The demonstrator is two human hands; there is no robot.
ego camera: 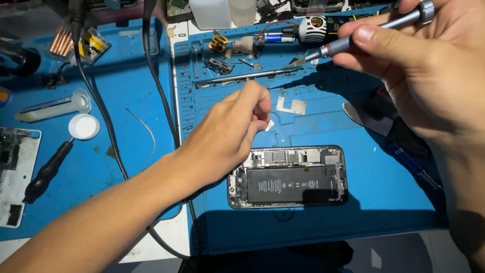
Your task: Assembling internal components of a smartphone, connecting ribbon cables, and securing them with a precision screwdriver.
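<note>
An opened phone (288,177) lies flat on the blue work mat (384,182), its black battery and circuit boards showing. My left hand (227,134) hovers just above the phone's upper left corner, fingers pinched on a tiny pale piece (270,125). My right hand (419,60) is raised at the upper right and grips a grey metal precision screwdriver (353,40), its tip pointing left over the mat's small-parts area. Two small flat metal plates (292,105) rest on the mat beyond the phone.
A second blue mat (126,146) on the left carries black cables (108,131), a black-handled tool (45,172), a white round cap (84,126), a syringe-like tube (53,107) and another device part (12,177). Small parts, tweezers (242,77) and a pen-shaped tool (303,31) lie along the mat's far edge.
</note>
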